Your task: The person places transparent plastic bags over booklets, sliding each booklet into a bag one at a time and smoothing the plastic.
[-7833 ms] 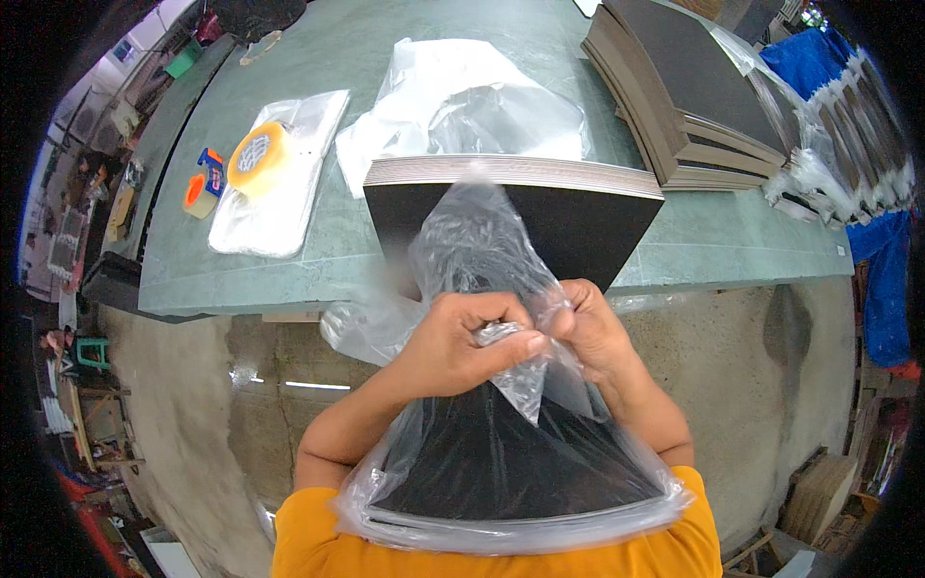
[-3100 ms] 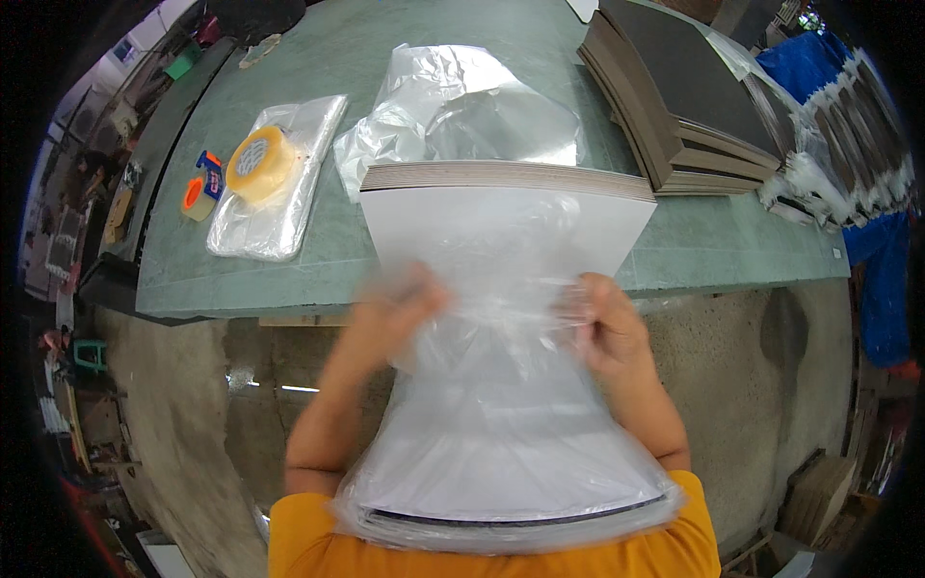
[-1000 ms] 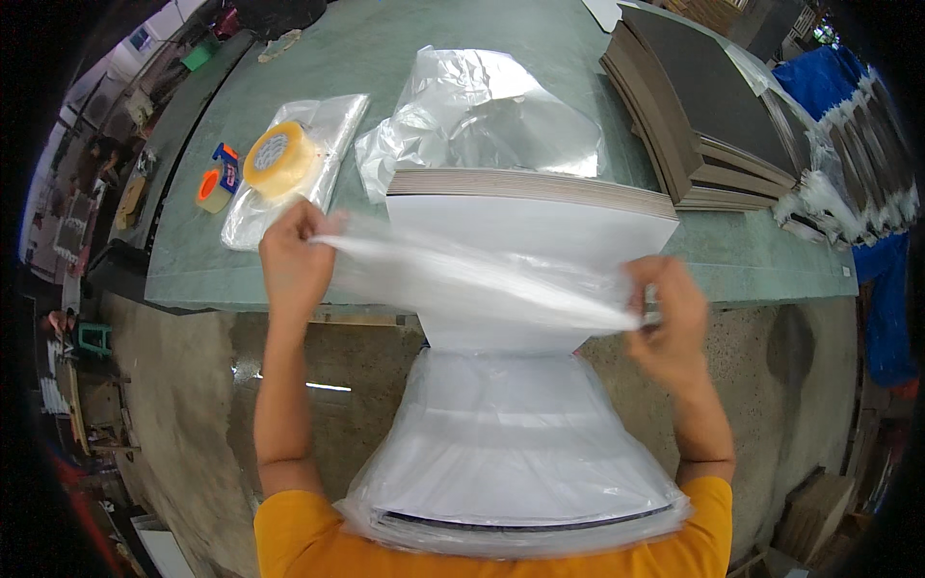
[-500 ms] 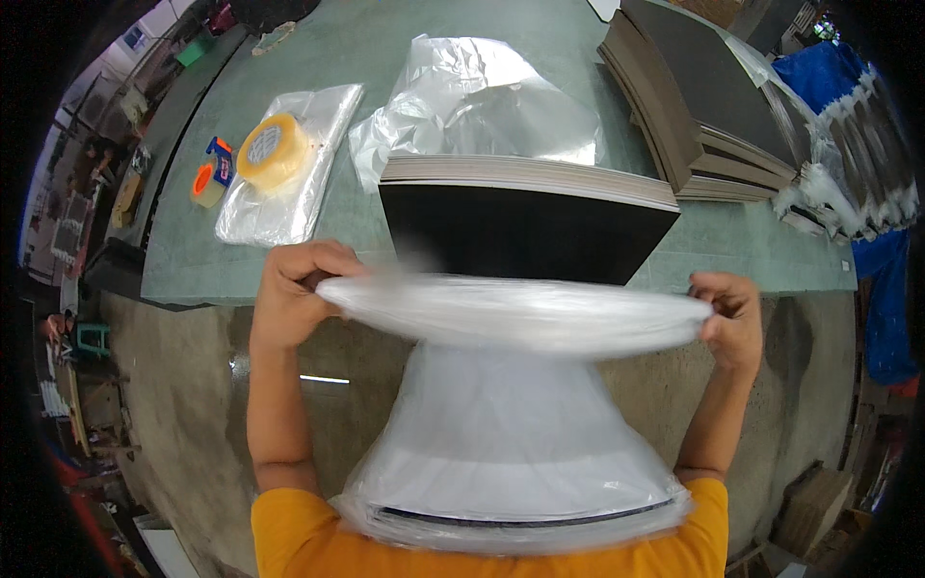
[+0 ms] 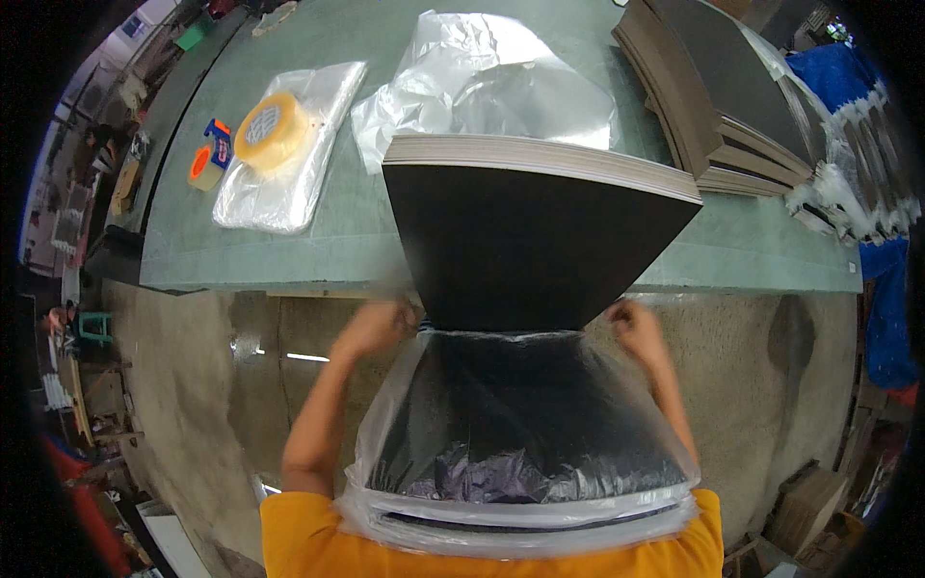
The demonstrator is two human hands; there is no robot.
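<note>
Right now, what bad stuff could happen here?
The left hand and right hand are near the upper edge of the clear plastic, so a tug might tear it. The front black boards are bare above that plastic, so they could get scuffed. The big packing tape roll rests on a shiny film pile, so a bump might slide it off.

Table (image 5: 761, 252): green
Left edge: 1 blue tape dispenser (image 5: 221, 144)
Beside it: clear plastic pack (image 5: 279, 200)
Middle: crumpled plastic sheet (image 5: 482, 82)
Toward right edge: dark board stack (image 5: 723, 87)
</note>
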